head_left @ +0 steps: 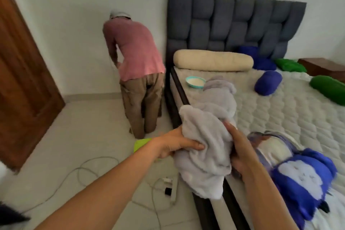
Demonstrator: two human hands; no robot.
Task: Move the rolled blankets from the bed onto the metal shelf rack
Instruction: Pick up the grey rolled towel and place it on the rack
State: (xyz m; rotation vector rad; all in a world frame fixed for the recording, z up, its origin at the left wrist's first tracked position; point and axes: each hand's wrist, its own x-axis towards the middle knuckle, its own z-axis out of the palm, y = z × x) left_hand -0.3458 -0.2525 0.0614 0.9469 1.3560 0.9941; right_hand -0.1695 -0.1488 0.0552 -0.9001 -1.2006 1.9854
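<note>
Both hands, left hand (pixel 175 144) and right hand (pixel 240 147), have fingers closed on the lavender blanket (pixel 203 147) at the bed (pixel 291 110) edge. The pickup is under way. Next comes carrying it to the rack, which is out of view.

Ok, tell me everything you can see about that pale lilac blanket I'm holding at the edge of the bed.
The lilac blanket looks like soft, fluffy fleece, plain pale grey-lilac, loosely bunched rather than tightly rolled. Its near end hangs past the mattress edge over the floor. The left hand pinches its left side and the right hand presses its right. Its far part still lies along the mattress, reaching toward a small bowl.
</note>
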